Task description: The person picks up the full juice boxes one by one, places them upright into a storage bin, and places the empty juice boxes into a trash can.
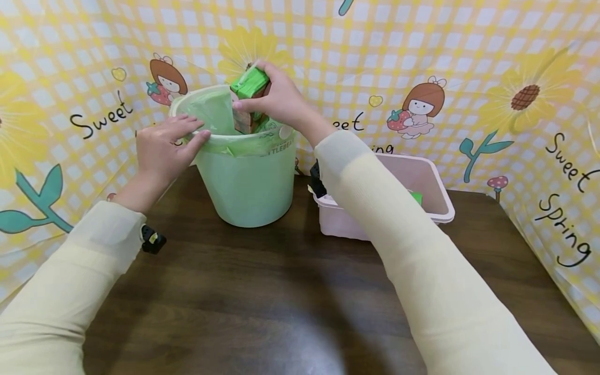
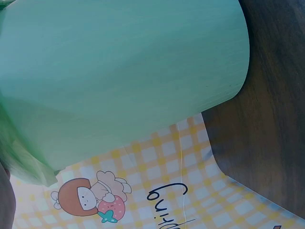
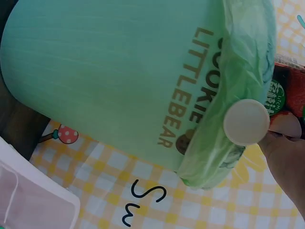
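My right hand [image 1: 281, 96] grips a drink carton [image 1: 251, 83] with a bright green top, tilted over the mouth of a mint-green trash bin [image 1: 248, 182]. Red fruit pictures and a green label show on the carton [image 3: 290, 98] in the right wrist view. A thin pale green bag [image 1: 211, 112] lines the bin and folds over its rim. With fairly straight fingers, my left hand [image 1: 164, 148] rests on the bin's left rim. The left wrist view shows mostly the bin's side [image 2: 124, 71], and the left fingers are hidden there.
A pale pink rectangular basket [image 1: 438, 195] stands right of the bin, partly behind my right sleeve. Something green [image 1: 416, 197] shows inside it. The dark wooden table [image 1: 262, 291] ends at a yellow checked cloth [image 1: 328, 57] hung around its back and sides.
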{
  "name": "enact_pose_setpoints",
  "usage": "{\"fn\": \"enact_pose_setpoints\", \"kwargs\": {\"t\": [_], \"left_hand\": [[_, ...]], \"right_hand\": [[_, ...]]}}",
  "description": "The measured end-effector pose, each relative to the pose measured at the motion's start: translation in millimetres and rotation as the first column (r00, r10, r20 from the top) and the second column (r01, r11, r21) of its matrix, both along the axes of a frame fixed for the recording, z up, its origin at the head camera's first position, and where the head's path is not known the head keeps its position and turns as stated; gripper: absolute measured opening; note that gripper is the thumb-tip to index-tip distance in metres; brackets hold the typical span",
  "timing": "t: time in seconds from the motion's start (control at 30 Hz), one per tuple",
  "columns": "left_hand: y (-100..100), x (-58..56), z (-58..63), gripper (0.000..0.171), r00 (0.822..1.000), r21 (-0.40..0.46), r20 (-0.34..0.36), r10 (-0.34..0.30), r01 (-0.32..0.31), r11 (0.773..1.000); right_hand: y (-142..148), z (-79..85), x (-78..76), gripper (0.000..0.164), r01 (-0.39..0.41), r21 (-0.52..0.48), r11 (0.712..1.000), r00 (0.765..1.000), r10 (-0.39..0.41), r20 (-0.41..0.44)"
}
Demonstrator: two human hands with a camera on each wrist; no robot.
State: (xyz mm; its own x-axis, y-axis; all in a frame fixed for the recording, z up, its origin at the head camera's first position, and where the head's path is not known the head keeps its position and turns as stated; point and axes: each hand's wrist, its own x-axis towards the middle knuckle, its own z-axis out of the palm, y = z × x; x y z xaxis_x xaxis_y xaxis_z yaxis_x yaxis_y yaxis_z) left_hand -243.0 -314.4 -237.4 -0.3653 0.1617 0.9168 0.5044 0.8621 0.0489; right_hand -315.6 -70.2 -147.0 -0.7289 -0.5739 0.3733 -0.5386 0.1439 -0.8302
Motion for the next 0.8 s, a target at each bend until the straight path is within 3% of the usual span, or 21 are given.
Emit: {"fn": "enact_pose_setpoints", "kwargs": {"t": [0.3, 0.8], "left_hand": [[3, 2.2, 0.3, 0.032, 1.0, 0.003, -0.006, -0.004, 0.004, 1.0], [1, 1.3, 0.8, 0.033, 1.0, -0.022, -0.008, -0.004, 0.004, 1.0]], "right_hand": [[-7, -0.4, -5.7, 0.093, 0.111, 0.178, 0.978, 0.993, -0.101, -0.063], [-14, 0.8, -6.5, 0.098, 0.112, 0.35, 0.93, 0.993, -0.094, -0.069]]}}
